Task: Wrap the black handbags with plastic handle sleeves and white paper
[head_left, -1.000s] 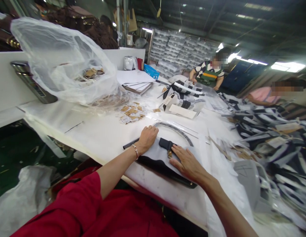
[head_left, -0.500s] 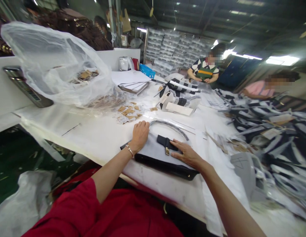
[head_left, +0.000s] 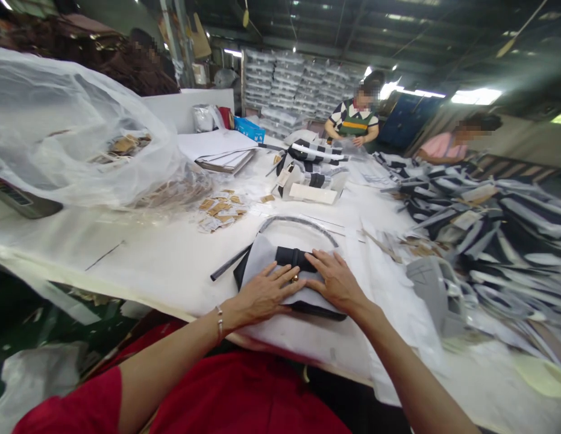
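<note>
A grey handbag with a black base and a black strap tab point(head_left: 267, 260) lies flat on the white table point(head_left: 172, 265) in front of me. Its grey curved handle point(head_left: 298, 222) arcs on the table beyond it. My left hand point(head_left: 264, 293) rests flat on the bag's grey front, fingers spread, fingertips by the small gold clasp. My right hand point(head_left: 333, 279) lies flat beside it, fingers stretched onto the black tab. Both hands press on the bag and grip nothing.
A big clear plastic bag point(head_left: 76, 138) of brown tags sits at the left, with loose tags point(head_left: 219, 208) spilled near it. Striped black-and-white bags point(head_left: 488, 235) pile up on the right. Stacked papers point(head_left: 221, 150) lie further back. Two people work at the table's far end.
My left hand slid from the bag's upper left corner down onto its front, next to my right hand. My view swung to the right.
</note>
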`<act>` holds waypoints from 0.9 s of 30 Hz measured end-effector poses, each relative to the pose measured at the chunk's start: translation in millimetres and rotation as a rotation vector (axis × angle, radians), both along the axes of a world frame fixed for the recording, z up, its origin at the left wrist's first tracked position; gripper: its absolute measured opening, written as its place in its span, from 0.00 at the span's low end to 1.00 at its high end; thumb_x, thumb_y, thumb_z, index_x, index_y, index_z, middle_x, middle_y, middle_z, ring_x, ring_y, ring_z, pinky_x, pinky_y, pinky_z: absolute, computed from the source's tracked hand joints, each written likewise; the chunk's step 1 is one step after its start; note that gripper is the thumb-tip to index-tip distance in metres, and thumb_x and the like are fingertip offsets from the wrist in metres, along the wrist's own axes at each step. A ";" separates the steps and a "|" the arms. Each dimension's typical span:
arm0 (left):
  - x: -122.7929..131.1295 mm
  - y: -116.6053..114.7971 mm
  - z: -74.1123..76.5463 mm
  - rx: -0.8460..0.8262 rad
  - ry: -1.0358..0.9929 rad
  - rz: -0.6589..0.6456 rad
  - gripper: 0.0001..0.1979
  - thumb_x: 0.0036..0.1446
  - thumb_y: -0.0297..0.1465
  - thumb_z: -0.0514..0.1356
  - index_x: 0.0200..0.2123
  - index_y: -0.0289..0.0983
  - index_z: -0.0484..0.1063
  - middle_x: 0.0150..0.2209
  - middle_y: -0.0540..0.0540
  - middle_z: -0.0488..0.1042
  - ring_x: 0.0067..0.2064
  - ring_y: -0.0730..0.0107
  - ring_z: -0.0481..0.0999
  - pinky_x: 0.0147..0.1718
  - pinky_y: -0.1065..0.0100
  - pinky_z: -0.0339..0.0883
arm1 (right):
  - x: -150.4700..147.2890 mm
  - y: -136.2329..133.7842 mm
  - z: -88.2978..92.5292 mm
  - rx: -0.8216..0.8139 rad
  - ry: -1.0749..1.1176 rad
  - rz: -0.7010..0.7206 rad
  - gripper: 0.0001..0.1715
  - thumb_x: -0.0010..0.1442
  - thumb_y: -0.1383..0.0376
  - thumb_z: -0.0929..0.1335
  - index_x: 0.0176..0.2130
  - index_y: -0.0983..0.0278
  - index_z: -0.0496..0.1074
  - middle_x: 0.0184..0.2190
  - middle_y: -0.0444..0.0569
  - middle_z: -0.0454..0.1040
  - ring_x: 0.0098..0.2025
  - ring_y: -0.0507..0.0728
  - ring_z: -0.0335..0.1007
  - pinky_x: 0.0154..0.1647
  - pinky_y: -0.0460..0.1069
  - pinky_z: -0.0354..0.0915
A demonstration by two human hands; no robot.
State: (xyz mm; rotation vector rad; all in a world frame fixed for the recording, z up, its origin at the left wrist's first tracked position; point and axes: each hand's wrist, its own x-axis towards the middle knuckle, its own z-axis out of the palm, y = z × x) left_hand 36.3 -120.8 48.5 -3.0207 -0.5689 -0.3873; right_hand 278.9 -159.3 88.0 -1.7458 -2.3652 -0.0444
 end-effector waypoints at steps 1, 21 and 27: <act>-0.5 -0.3 -1.4 0.016 -0.003 0.003 0.38 0.62 0.44 0.58 0.69 0.45 0.45 0.69 0.40 0.55 0.68 0.55 0.58 0.64 0.51 0.52 | -4.7 -6.6 5.6 0.015 -0.012 -0.017 0.31 0.67 0.52 0.63 0.65 0.61 0.62 0.65 0.57 0.61 0.67 0.65 0.56 0.68 0.66 0.48; -11.9 -28.3 -22.8 0.291 -0.282 0.083 0.29 0.65 0.23 0.48 0.67 0.48 0.57 0.64 0.45 0.66 0.61 0.56 0.70 0.62 0.53 0.53 | -26.8 -55.0 -38.5 0.343 0.250 -0.065 0.21 0.67 0.55 0.65 0.54 0.62 0.72 0.54 0.52 0.75 0.62 0.58 0.64 0.69 0.59 0.49; -7.5 -27.5 -11.3 0.179 -0.267 0.084 0.31 0.64 0.28 0.54 0.69 0.46 0.51 0.66 0.42 0.62 0.62 0.46 0.67 0.61 0.46 0.57 | 22.3 -127.0 -20.1 0.451 0.477 -0.321 0.15 0.68 0.60 0.64 0.48 0.60 0.75 0.49 0.50 0.78 0.56 0.54 0.70 0.66 0.55 0.55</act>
